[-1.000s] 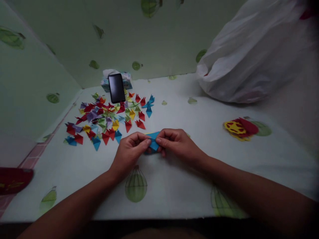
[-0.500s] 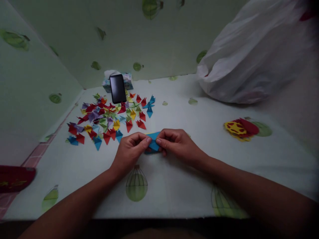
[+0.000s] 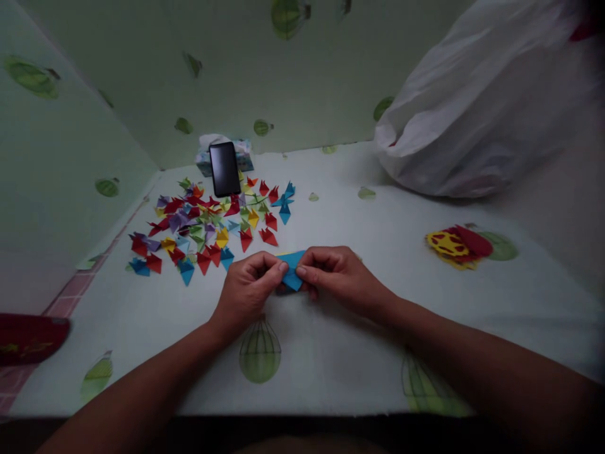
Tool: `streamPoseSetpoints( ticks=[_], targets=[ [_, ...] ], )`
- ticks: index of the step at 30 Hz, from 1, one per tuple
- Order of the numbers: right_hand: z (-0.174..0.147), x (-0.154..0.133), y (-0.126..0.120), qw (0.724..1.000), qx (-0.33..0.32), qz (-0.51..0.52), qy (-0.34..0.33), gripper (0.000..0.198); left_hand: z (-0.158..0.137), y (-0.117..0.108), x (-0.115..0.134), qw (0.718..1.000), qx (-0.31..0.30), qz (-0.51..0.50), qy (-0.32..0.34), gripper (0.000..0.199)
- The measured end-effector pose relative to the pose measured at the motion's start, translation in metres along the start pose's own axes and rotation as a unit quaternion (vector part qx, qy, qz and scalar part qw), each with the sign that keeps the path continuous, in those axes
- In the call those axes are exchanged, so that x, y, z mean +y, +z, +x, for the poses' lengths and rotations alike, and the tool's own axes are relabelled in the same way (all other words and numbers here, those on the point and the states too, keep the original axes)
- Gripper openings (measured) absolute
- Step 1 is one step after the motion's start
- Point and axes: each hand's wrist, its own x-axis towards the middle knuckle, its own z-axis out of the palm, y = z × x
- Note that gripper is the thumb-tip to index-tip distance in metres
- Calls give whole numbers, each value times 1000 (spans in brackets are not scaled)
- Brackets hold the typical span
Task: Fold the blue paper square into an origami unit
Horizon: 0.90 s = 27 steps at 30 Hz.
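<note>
both hands [image 3: 293, 280] pinch blue paper [image 3: 293, 272], open table [image 3: 331, 359] nearer.

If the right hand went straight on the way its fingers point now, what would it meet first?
The right hand points toward the left hand, so past the blue folded paper that both pinch, it would probably meet that hand's fingertips first.
</note>
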Motion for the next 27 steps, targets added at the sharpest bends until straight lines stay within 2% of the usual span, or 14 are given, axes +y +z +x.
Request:
streamPoseSetpoints(
  ticks=[5,8,11,15,20,22,27],
  targets=[
    [-1,2,0,999,28,-31,-20,22,2,-1,-2,1000,-21,-4,18,20],
    [-1,4,0,996,36,-62,-51,21,3,-1,-4,1000,-2,2,26,15],
    [-1,6,-1,986,51,-111,-116,14,2,-1,-5,996,21,47,77,10],
    [-1,7,-1,965,68,-166,-189,7,0,-2,-5,980,17,103,168,4],
    [-4,5,1,938,87,-207,-264,12,-1,-2,-3,968,18,125,216,3],
    [-5,4,2,941,97,-206,-252,13,-1,-2,-2,968,16,127,213,3],
    [-4,6,2,974,91,-143,-151,16,0,-1,-5,979,12,113,170,4]
  ],
)
